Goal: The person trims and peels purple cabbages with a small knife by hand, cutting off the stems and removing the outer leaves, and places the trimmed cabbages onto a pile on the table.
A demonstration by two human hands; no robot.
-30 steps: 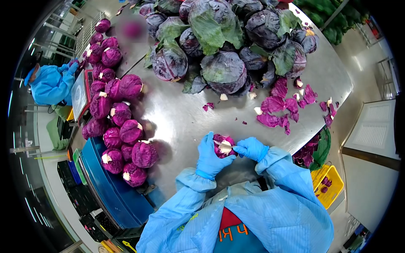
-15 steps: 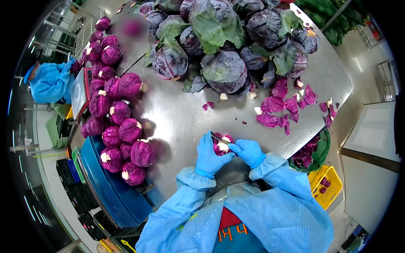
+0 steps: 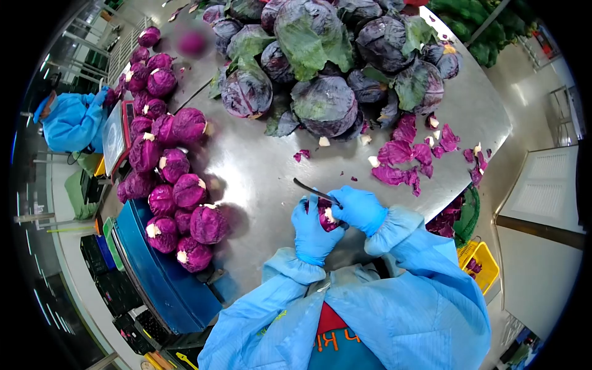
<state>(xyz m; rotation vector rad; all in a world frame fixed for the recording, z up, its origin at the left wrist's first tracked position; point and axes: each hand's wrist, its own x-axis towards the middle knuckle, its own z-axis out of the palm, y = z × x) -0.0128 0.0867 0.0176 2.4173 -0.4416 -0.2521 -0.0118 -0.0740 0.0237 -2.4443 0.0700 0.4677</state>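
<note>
My left hand (image 3: 313, 234), in a blue glove, is wrapped round a small purple cabbage (image 3: 328, 217) near the front edge of the metal table. The cut white stem of that cabbage shows between my hands, and the rest is mostly covered by fingers. In my right hand (image 3: 360, 211), also gloved, is a knife (image 3: 314, 190). Its dark, narrow blade points to the left above the cabbage and my left fingers. The knife's handle is hidden in my right fist.
Trimmed purple cabbages (image 3: 172, 163) line the left side beside a blue bin (image 3: 160, 271) and a scale (image 3: 116, 137). Untrimmed cabbages (image 3: 327, 105) are heaped at the back. Loose leaves (image 3: 398, 154) lie on the right, near a yellow crate (image 3: 487, 265). A co-worker (image 3: 74, 120) stands far left.
The knife has lifted off the stem, and its blade now reaches out to the left over my left hand. My right hand has risen slightly; the cabbage has turned in my left hand.
</note>
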